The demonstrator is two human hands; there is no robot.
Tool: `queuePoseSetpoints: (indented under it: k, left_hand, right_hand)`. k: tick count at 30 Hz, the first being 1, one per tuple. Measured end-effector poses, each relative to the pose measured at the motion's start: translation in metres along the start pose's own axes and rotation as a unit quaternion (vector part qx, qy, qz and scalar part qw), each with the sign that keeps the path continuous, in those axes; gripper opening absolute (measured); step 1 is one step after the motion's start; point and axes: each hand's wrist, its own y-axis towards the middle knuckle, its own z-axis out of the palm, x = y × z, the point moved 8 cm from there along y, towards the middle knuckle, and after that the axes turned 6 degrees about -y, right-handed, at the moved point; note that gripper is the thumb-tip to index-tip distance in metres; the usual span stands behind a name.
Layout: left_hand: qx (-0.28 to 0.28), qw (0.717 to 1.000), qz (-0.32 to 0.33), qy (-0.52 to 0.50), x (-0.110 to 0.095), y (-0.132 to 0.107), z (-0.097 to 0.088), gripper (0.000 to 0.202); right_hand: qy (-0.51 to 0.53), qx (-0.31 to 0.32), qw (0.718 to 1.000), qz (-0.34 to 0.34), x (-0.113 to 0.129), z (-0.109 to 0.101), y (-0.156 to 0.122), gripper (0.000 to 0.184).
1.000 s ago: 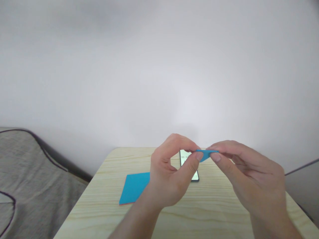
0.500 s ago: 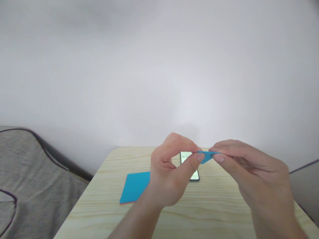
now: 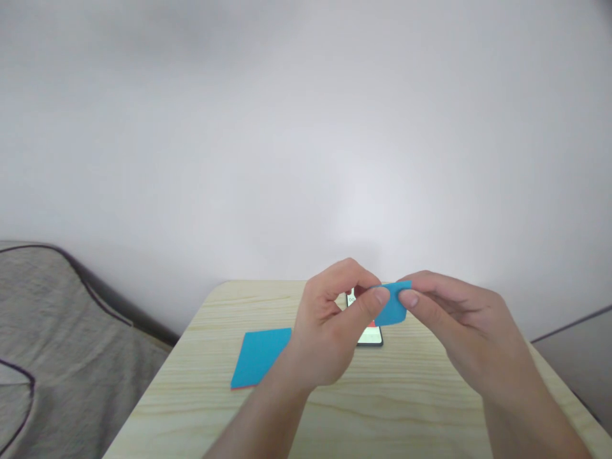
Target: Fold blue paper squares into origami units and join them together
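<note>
Small blue paper piece (image 3: 393,306) — held above the tabletop (image 3: 392,395), pinched between left hand (image 3: 329,331) and right hand (image 3: 459,331), fingers of both clamped on its edges. Beneath: phone (image 3: 370,336); to the left, blue sheet (image 3: 261,357) lying flat.

Light wood-grain table (image 3: 182,408), rounded far corners, far edge close to a plain white wall. Two things lie flat on the top. Blue paper sheet (image 3: 261,357) at about 10 o'clock from table centre, square, turned slightly off the table edges, thin red line showing along its near edge. Phone (image 3: 371,336) at about 12 o'clock, face up, screen lit pale with a red spot, dark frame, upper part hidden. Sheet and phone lie apart. Rest of the top is bare wood.
</note>
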Motion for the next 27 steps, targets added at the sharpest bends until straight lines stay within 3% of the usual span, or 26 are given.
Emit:
queuePoseSetpoints:
  k: [16, 27]
  left_hand:
    - [-0.070, 0.997, -0.038, -0.024, 0.015, 0.004, -0.012, 0.026]
    - [-0.086, 0.996, -0.031, -0.014, 0.019, 0.006, -0.018, 0.025]
  right_hand:
    - [-0.089, 0.031, 0.995, 0.026, -0.006, 0.001, 0.003, 0.031]
    - [-0.125, 0.052, 0.991, -0.008, -0.012, 0.003, 0.004, 0.030]
